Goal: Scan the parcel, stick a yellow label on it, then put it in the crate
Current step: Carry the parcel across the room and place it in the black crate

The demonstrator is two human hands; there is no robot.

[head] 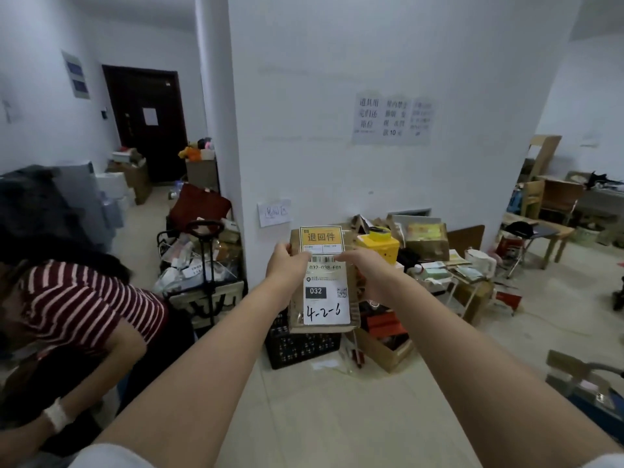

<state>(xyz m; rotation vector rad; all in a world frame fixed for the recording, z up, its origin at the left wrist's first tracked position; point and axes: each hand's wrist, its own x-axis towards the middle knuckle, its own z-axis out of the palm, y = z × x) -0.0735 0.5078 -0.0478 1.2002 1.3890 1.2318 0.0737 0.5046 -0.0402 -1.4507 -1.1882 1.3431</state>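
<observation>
I hold a flat brown parcel [353,282] upright in front of me, between both hands. A white shipping label with "032" and handwritten "4-2-6" covers its front. A yellow label [320,239] lies across the parcel's top edge. My left hand [287,266] pinches the label's lower left corner against the parcel. My right hand [366,273] grips the parcel's right side, its fingers on the label's lower right corner. The black perforated crate [299,347] stands on the floor directly below the parcel.
A person in a red striped shirt [87,305] bends over at the left. A trolley with a bin of bags [202,282] stands beside the pillar. Boxes, a yellow device [380,243] and clutter fill the floor right of the crate. Bare floor lies in front of me.
</observation>
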